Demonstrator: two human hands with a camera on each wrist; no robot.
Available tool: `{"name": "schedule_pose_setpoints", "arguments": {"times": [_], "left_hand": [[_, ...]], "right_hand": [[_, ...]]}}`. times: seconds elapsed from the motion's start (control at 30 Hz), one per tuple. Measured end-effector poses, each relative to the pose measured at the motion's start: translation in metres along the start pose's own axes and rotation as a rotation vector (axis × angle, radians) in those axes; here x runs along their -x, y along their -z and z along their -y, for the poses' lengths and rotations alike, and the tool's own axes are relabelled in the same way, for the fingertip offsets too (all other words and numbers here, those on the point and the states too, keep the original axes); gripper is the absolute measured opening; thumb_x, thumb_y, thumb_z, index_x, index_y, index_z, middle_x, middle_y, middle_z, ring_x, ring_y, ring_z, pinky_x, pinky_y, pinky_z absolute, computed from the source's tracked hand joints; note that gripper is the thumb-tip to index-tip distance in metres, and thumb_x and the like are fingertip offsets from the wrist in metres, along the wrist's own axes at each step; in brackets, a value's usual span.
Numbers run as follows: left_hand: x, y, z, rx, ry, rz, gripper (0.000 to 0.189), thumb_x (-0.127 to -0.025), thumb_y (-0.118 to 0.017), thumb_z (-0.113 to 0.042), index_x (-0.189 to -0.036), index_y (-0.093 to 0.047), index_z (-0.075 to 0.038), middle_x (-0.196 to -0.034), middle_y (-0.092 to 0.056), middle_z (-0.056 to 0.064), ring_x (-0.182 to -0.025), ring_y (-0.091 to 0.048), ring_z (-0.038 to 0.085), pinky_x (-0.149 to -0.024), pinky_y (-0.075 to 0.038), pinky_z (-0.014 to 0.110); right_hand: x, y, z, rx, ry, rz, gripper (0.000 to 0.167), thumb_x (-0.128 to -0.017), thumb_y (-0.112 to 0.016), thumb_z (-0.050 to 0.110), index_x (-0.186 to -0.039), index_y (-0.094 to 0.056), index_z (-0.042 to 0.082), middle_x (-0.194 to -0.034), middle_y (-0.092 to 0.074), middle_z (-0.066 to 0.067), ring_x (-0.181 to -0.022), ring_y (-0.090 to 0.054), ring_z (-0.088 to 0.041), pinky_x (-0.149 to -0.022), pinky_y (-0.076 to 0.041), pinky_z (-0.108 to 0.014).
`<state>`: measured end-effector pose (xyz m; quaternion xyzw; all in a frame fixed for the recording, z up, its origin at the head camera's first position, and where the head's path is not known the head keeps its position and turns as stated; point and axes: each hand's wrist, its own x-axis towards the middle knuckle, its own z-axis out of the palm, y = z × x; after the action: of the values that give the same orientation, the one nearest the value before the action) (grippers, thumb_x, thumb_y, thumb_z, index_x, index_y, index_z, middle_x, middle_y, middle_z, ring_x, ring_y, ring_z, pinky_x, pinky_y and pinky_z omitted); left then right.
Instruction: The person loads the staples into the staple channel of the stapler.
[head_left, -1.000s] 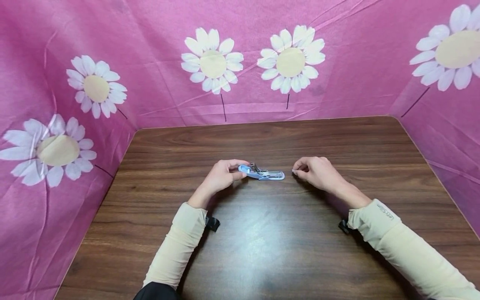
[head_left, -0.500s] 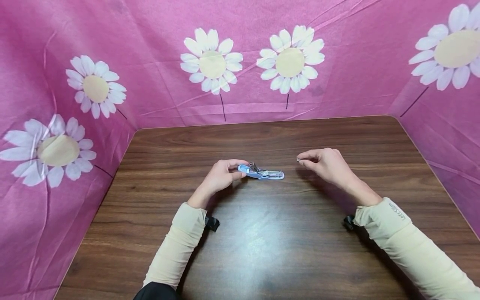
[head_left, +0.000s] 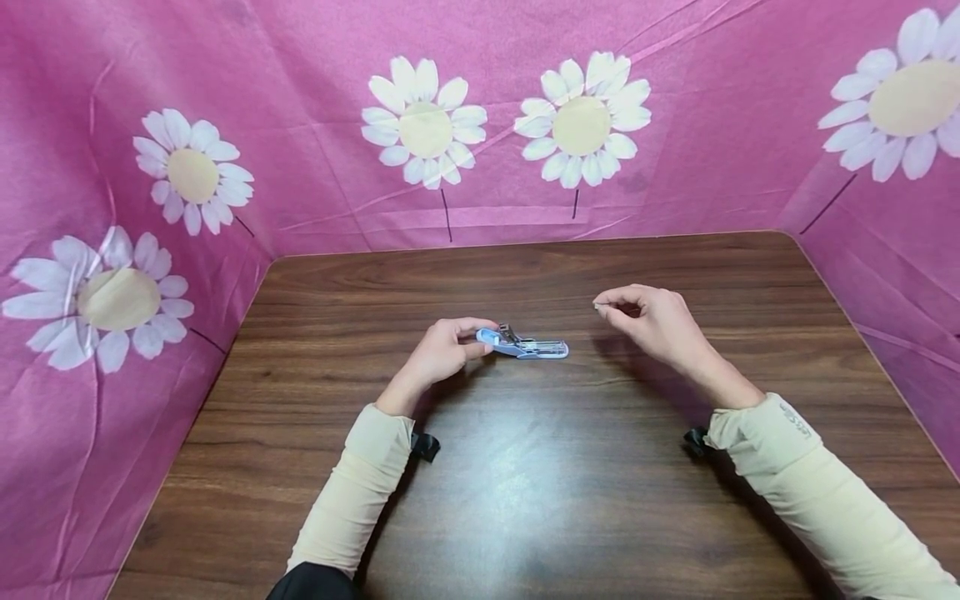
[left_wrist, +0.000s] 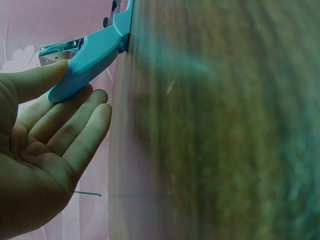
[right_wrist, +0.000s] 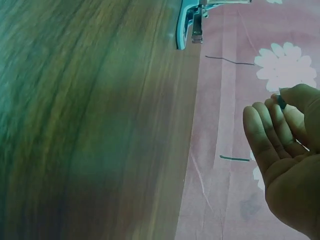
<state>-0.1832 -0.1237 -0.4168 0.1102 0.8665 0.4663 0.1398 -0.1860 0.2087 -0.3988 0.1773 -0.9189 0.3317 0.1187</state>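
Note:
A light blue stapler (head_left: 551, 351) lies opened out on the wooden table, its metal magazine and inner parts showing. At its left end, my left hand (head_left: 442, 350) pinches the blue cover between thumb and fingers; the left wrist view shows the thumb on the stapler (left_wrist: 97, 56) and the other fingers extended. Right of the stapler and apart from it, my right hand (head_left: 663, 327) is raised over the table. Between its thumb and index finger it pinches a small grey piece (right_wrist: 281, 102), which looks like a short strip of staples, mostly covered by the fingertips.
The brown wood-grain table (head_left: 495, 517) is enclosed at the back and sides by pink cloth (head_left: 510, 218) printed with white daisies. Each forearm has a pale sleeve and a black wrist strap (head_left: 426, 447).
My right hand has moved away from the stapler, up and slightly right, still pinching the small grey piece. The left hand and the stapler have stayed in place.

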Motion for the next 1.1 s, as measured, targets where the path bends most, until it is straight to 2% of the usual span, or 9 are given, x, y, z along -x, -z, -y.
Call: {"name": "schedule_pose_setpoints", "arguments": {"times": [0.1,0.17,0.43,0.63,0.77,0.93,1.1], "left_hand": [[-0.001,0.000,0.000,-0.009,-0.006,-0.005,0.030,-0.091,-0.076,-0.017,-0.121,-0.075,-0.020,-0.106,-0.078,0.000,-0.081,-0.056,0.013,-0.076,-0.043,0.027],[-0.001,0.000,0.000,-0.013,-0.012,-0.008,0.030,-0.091,-0.076,-0.017,-0.121,-0.075,-0.019,-0.106,-0.078,0.001,-0.080,-0.055,0.013,-0.075,-0.043,0.027],[-0.001,0.000,0.001,-0.028,-0.015,-0.016,0.030,-0.091,-0.076,-0.019,-0.121,-0.075,-0.021,-0.107,-0.078,-0.001,-0.080,-0.055,0.014,-0.076,-0.042,0.027],[-0.001,-0.001,0.001,-0.027,-0.017,-0.012,0.030,-0.091,-0.076,-0.019,-0.121,-0.074,-0.020,-0.106,-0.078,0.000,-0.077,-0.053,0.013,-0.073,-0.041,0.027],[-0.001,-0.003,0.001,-0.028,-0.022,-0.015,0.031,-0.091,-0.076,-0.019,-0.121,-0.075,-0.020,-0.107,-0.078,-0.001,-0.079,-0.054,0.012,-0.075,-0.042,0.026],[-0.001,-0.005,0.002,-0.030,-0.029,-0.020,0.030,-0.090,-0.077,-0.018,-0.121,-0.075,-0.020,-0.106,-0.079,-0.001,-0.082,-0.056,0.011,-0.077,-0.043,0.026],[-0.001,-0.006,0.002,-0.021,-0.018,-0.014,0.030,-0.091,-0.076,-0.018,-0.121,-0.075,-0.020,-0.105,-0.079,0.000,-0.076,-0.054,0.011,-0.071,-0.041,0.026]], "right_hand": [[-0.001,0.000,0.002,-0.042,-0.036,-0.010,0.013,-0.095,-0.072,0.025,-0.105,-0.080,0.022,-0.103,-0.079,-0.001,-0.084,-0.058,0.011,-0.072,-0.043,-0.010],[-0.001,-0.001,0.003,-0.054,-0.047,-0.020,0.013,-0.095,-0.072,0.026,-0.105,-0.080,0.024,-0.103,-0.079,0.000,-0.085,-0.058,0.012,-0.073,-0.042,-0.010],[-0.003,-0.008,0.002,-0.067,-0.018,-0.051,0.013,-0.092,-0.076,0.022,-0.104,-0.081,0.023,-0.102,-0.079,0.002,-0.090,-0.057,0.017,-0.077,-0.042,-0.009],[-0.003,-0.011,0.007,-0.059,-0.053,-0.034,0.014,-0.092,-0.076,0.027,-0.104,-0.080,0.023,-0.102,-0.080,0.002,-0.089,-0.062,0.010,-0.075,-0.042,-0.010],[-0.003,-0.012,0.008,-0.056,-0.031,-0.027,0.015,-0.094,-0.074,0.028,-0.106,-0.080,0.022,-0.102,-0.080,0.001,-0.089,-0.064,0.006,-0.074,-0.043,-0.012],[-0.003,-0.014,0.007,-0.063,-0.024,-0.026,0.015,-0.094,-0.073,0.029,-0.106,-0.080,0.023,-0.103,-0.080,0.002,-0.089,-0.063,0.009,-0.074,-0.044,-0.012],[-0.003,-0.015,0.007,-0.076,-0.021,-0.019,0.015,-0.094,-0.073,0.029,-0.106,-0.080,0.022,-0.103,-0.079,0.002,-0.089,-0.063,0.009,-0.075,-0.044,-0.013]]}}
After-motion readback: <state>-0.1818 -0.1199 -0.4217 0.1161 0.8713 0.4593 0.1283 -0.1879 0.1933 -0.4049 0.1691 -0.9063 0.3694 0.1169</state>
